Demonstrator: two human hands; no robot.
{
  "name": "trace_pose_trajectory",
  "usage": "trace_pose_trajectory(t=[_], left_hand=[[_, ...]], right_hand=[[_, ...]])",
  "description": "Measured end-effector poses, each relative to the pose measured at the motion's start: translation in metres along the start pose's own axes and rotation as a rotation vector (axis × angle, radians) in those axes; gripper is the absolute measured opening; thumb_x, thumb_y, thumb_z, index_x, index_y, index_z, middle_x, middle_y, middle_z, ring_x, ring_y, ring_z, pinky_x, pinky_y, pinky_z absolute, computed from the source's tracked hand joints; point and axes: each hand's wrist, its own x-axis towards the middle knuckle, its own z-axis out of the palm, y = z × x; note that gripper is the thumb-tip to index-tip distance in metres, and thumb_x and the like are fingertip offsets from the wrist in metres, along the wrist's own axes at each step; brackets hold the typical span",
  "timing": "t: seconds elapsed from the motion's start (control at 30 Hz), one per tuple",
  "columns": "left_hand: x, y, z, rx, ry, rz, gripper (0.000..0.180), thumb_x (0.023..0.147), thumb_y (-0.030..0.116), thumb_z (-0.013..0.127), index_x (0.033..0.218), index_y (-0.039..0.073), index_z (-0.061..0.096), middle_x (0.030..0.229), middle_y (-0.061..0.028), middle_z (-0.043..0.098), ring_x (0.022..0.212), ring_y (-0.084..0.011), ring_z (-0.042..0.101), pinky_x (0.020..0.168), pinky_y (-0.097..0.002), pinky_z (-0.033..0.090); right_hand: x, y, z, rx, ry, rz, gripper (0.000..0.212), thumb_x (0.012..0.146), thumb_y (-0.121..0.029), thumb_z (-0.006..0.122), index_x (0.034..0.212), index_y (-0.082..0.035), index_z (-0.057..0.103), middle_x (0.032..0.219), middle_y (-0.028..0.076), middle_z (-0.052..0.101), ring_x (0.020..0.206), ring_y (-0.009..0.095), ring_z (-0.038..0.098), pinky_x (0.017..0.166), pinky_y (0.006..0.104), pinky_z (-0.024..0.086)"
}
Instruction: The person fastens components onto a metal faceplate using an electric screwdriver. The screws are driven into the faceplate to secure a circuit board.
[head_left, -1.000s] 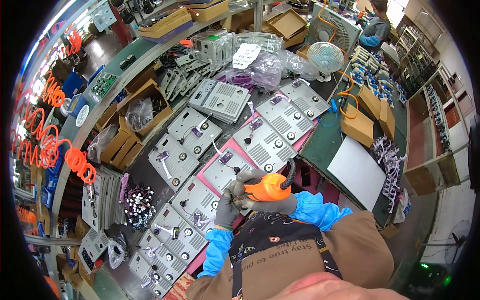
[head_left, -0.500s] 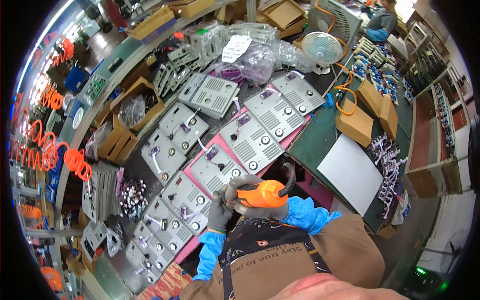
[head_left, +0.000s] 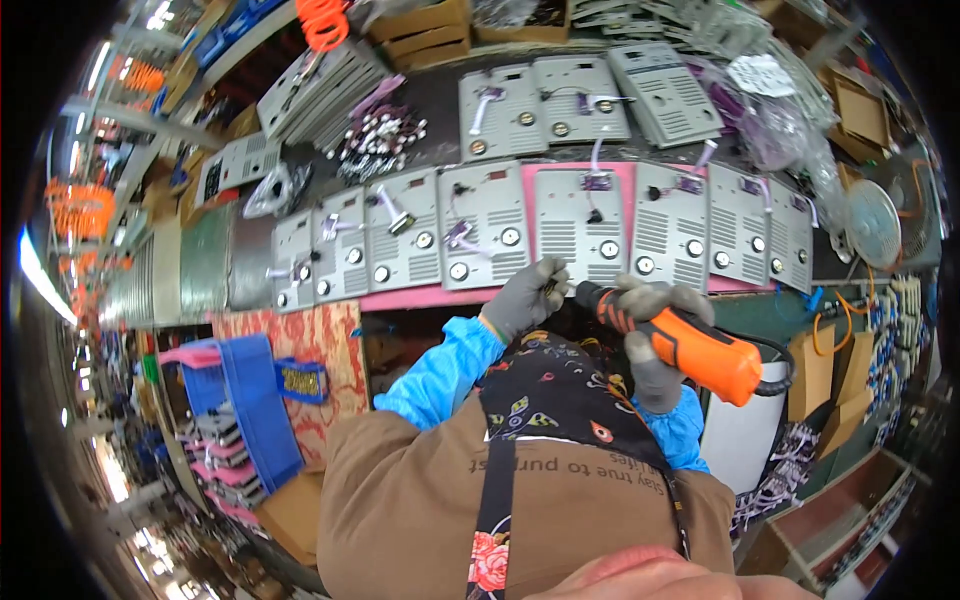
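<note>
Starting at your left, the row of grey metal panels (head_left: 470, 235) lies flat along the worktop (head_left: 250, 265), each one looking like thin stamped sheet: stiff and fairly light by my reckoning, with slotted vents, round knobs and loose wire tails that would snag if you dragged a panel by its face, so the plain outer edges look the safest place to take one. Your left hand (head_left: 522, 297), in a grey glove, sits at the near edge of the pink-backed panel (head_left: 585, 225), fingers curled together around something small; it is too tiny and too shadowed to name, and I cannot tell how firmly it is pinched. Just to the right, your right hand (head_left: 650, 345) is clamped on the orange power screwdriver (head_left: 690, 350), wrapped round the forward part of its body, the black nose pointing toward your left hand. The tool looks rigid, moderately heavy and plastic-shelled, probably not slippery under that glove; its black cord (head_left: 775, 360) loops off the rear and could tug. The bit tip is hidden behind your left fingers, so whether it touches anything cannot be made out. Farther right, a small fan (head_left: 872, 222) and brown boxes (head_left: 812, 372) bend into the rim.
</note>
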Motion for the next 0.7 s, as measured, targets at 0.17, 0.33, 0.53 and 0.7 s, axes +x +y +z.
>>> trace_pose_trajectory(t=[0.17,0.33,0.53,0.7], left_hand=[[-0.005,0.019,-0.007,-0.051,0.052,0.009,0.032,0.090,0.038,0.059,0.097,0.008,0.055,0.079,0.0001,0.051,0.065,-0.0092,0.048,0.053,-0.0190,0.041],[-0.013,0.047,-0.024,0.197,0.198,0.005,0.040,0.092,0.046,0.051,0.091,0.006,0.057,0.071,-0.0008,0.052,0.060,-0.0097,0.046,0.050,-0.0230,0.036],[-0.021,0.088,-0.046,0.216,0.227,-0.001,0.042,0.089,0.047,0.056,0.088,0.005,0.059,0.070,-0.0007,0.052,0.059,-0.0095,0.045,0.052,-0.0224,0.040],[-0.019,0.105,-0.087,-0.079,-0.010,-0.053,0.033,0.089,0.040,0.059,0.093,0.007,0.058,0.075,0.0019,0.049,0.063,-0.0070,0.044,0.051,-0.0170,0.036]], right_hand=[[0.003,0.023,0.010,-0.024,-0.027,-0.078,0.062,0.077,-0.003,0.065,0.130,-0.014,0.035,0.097,0.007,0.058,0.091,0.024,0.059,0.095,0.0551,0.042],[0.013,0.042,0.043,-0.009,-0.037,-0.016,0.063,0.077,-0.005,0.066,0.131,-0.014,0.036,0.099,0.007,0.058,0.092,0.024,0.059,0.096,0.0562,0.040],[0.030,0.063,0.087,-0.021,-0.058,0.003,0.065,0.076,-0.001,0.064,0.132,-0.016,0.035,0.096,0.006,0.057,0.091,0.024,0.058,0.097,0.0561,0.039],[0.039,0.078,0.118,-0.089,-0.018,0.029,0.063,0.076,-0.002,0.065,0.131,-0.016,0.036,0.092,0.006,0.055,0.089,0.024,0.058,0.097,0.0545,0.039]])
